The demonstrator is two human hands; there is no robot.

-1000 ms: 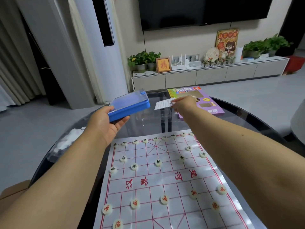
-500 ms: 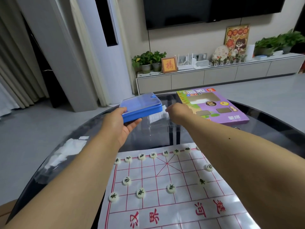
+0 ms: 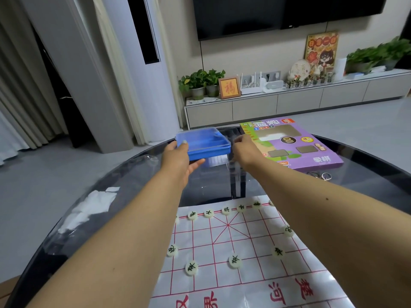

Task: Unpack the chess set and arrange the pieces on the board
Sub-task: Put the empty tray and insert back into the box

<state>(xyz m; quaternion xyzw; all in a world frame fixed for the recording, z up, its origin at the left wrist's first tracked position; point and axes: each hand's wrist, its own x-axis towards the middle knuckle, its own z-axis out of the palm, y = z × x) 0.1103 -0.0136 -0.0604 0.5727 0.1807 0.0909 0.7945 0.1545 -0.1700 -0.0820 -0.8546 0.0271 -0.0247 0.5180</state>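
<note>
My left hand grips the left end of a blue plastic case with a clear lid, thumb on top, and holds it level above the table's far side. My right hand is at the case's right edge, fingers curled, pinching a white card that shows just beneath the case. The paper chess board with red lines lies near me. Several pale round pieces with dark characters stand on its far half. My forearms hide parts of the board.
The purple chess set box lies flat on the far right of the dark glass table. Crumpled clear wrap with white paper sits at the table's left edge. A small metal ring lies near the box.
My right hand has brought the white card leftward from the purple box to under the blue case. My left hand has levelled the case. The view has tilted upward.
</note>
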